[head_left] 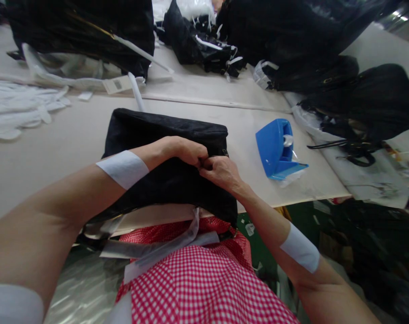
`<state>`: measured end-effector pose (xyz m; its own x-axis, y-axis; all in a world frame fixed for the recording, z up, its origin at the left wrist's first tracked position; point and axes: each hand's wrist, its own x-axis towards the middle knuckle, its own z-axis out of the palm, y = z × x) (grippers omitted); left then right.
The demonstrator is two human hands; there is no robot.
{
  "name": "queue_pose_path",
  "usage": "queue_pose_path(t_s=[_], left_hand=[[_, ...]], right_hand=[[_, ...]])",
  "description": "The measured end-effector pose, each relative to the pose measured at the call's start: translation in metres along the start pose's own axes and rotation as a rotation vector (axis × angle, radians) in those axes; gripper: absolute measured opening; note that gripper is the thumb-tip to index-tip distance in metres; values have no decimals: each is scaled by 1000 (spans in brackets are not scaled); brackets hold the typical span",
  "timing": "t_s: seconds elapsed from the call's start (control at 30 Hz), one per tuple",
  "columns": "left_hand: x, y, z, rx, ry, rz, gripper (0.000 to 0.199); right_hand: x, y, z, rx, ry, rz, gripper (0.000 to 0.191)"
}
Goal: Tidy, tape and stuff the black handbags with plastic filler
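A black bag (177, 189) lies on the table in front of me, its near edge reaching to my red checked apron. My left hand (190, 150) is closed over the bag's right part, fingertips pinched together. Touching it, my right hand (222, 172) is closed too, thumb and fingers meeting the left ones. Whatever sits between the fingertips is hidden; it may be part of the bag. White wrapped strips (164, 247) hang at the bag's near edge, over the apron. Pale patches are stuck on both forearms.
A blue plastic holder (275, 148) stands right of the bag. White strips (18, 105) are heaped at the left. A large black bag (83, 31) with a paper tag (117, 84) stands at the back left. More black bags (369, 99) lie at the right, past the table's edge.
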<state>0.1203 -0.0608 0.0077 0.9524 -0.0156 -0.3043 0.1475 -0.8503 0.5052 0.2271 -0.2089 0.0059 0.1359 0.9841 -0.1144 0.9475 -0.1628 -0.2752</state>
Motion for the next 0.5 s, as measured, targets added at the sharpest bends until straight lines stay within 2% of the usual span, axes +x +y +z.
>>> queue_pose_path(t_s=[0.07,0.13,0.33,0.5], left_hand=[[-1,5,-2,3,-98,4,30],[-2,11,-4,8,-131,4,32],[-8,19,-5,65,-122,4,26],[-8,16,-3,60,-88,22,22]], right_hand=[[-3,1,2,1,20,-2,26],[-5,1,5,4,38,-10,26],[-7,8,12,35,61,-61,24],[-8,20,21,24,123,-177,27]])
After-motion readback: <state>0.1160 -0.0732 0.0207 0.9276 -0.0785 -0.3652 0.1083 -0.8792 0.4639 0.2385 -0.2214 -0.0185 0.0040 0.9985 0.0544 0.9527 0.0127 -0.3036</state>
